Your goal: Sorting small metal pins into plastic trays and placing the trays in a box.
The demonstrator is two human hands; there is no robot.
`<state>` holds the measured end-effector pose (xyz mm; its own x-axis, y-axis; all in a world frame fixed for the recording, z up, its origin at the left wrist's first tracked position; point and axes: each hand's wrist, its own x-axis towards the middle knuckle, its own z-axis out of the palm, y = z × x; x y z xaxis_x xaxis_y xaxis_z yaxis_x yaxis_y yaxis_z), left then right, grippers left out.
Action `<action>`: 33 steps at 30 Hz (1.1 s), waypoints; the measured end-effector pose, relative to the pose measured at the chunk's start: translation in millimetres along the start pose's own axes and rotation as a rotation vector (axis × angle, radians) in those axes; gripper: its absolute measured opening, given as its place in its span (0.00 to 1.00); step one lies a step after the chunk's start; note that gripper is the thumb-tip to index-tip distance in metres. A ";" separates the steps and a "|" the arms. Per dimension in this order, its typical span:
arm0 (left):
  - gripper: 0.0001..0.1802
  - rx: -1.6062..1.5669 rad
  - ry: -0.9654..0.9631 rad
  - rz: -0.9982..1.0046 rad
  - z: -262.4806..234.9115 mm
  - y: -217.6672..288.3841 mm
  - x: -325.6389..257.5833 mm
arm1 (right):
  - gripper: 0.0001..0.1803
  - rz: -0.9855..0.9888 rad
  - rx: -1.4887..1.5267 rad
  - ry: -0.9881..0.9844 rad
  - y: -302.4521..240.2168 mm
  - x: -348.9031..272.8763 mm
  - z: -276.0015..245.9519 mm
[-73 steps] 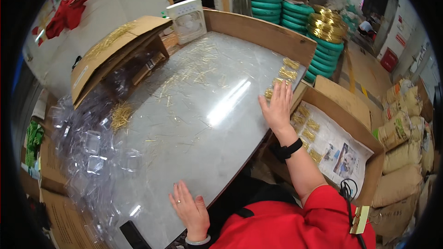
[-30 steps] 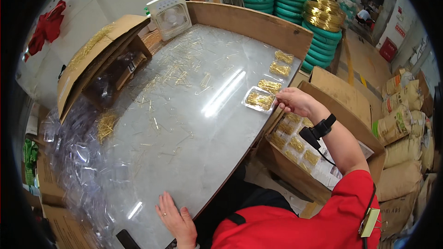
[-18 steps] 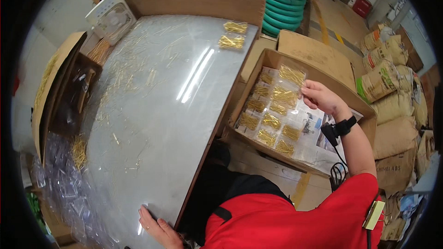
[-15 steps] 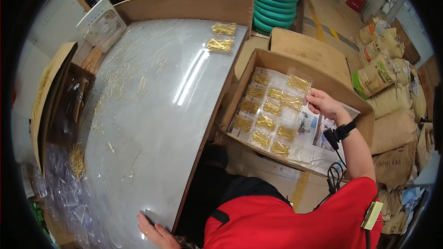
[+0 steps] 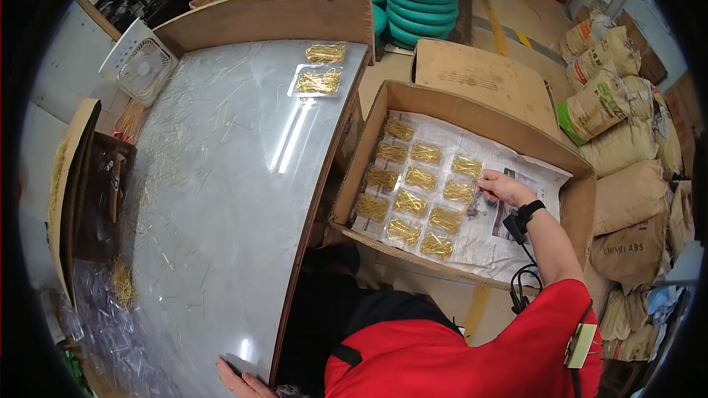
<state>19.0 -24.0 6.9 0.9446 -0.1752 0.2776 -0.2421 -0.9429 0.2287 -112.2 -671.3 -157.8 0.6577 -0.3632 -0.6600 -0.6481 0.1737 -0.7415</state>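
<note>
My right hand [image 5: 505, 189] reaches into a cardboard box, its thumb and fingers closed at the edge of a clear plastic pack of gold wire pieces [image 5: 466, 166]. That pack lies at the far end of the right-hand column. Several like it lie in columns on newspaper [image 5: 479, 247] inside the box, among them a pack [image 5: 399, 129] in the far left corner. At the lower edge my left hand [image 5: 240, 381] rests on the grey tabletop [image 5: 228, 250], fingers stretched out and holding nothing.
Two more filled packs, one a clear pack [image 5: 318, 82], lie at the table's far right corner. Loose wire pieces [image 5: 199, 133] are scattered on the left. A white fan [image 5: 140, 63], clear empty cases [image 5: 110, 339], the box wall [image 5: 472, 112] and stacked sacks [image 5: 627, 191] surround the work.
My right hand has lowered the pack from above the others into the right-hand column. My left hand stays at the table edge. The whole view has shifted slightly.
</note>
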 end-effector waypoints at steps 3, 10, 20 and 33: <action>0.28 0.014 -0.007 -0.001 1.3 -0.2 0.5 | 0.11 0.016 0.002 0.024 -5.0 2.6 5.6; 0.28 0.035 -0.006 0.003 2.9 -2.1 -1.8 | 0.11 0.057 -0.174 -0.039 -10.2 14.6 3.3; 0.26 0.059 0.025 0.029 6.2 -8.8 -3.9 | 0.11 -0.447 -1.013 0.799 -15.8 15.9 -20.8; 0.26 0.069 0.051 0.040 6.6 -5.6 -3.2 | 0.07 -0.665 -1.211 0.764 -60.2 -22.5 3.9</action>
<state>18.8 -20.0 -1.4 0.9215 -0.2003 0.3329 -0.2620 -0.9530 0.1518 -86.4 -670.0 -98.8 0.8395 -0.4956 0.2230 -0.4904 -0.8676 -0.0821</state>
